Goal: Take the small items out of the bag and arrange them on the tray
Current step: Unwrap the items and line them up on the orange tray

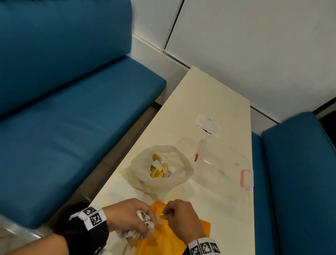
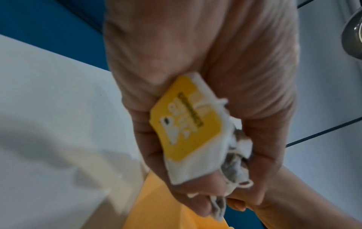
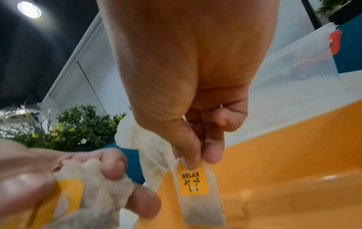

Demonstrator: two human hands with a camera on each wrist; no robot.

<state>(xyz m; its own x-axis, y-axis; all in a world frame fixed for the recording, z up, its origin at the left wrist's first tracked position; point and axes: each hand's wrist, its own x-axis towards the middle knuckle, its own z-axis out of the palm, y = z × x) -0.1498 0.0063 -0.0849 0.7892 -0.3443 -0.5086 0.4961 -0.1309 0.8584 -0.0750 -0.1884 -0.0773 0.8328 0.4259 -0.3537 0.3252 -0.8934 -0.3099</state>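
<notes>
**Tea bags held over the orange tray**

Tea bags fill our left hand (image 1: 130, 217): its fingers are curled round a crumpled bunch of tea bags (image 2: 197, 139), white paper pouches with yellow labels and loose strings, held just above the near left edge of the orange tray (image 1: 173, 250). Our right hand (image 1: 182, 216) sits just beside the left one, over the tray's far part. Its thumb and forefinger pinch the top of a single tea bag (image 3: 197, 193), which hangs straight down over the tray; its yellow label reads "RELAX" above a small drawing. From the right wrist view we cannot tell whether its lower end touches the tray.

The tray lies at the near end of the pale counter (image 1: 214, 94). Farther along the counter stands the open translucent bag (image 1: 178, 176), its mouth rolled wide, with more yellow and white tea bags (image 1: 157, 168) lying inside it. To the right of the bag stands a clear plastic container (image 1: 227, 166) with pink clips on two sides. Beyond that a white paper label (image 1: 208, 124) lies flat on the counter.

Blue upholstered benches (image 1: 61, 103) flank the counter on both sides, and green plants (image 3: 82, 125) show behind the left bench. Both our wrists carry black bands with square printed markers (image 1: 204, 249).
</notes>
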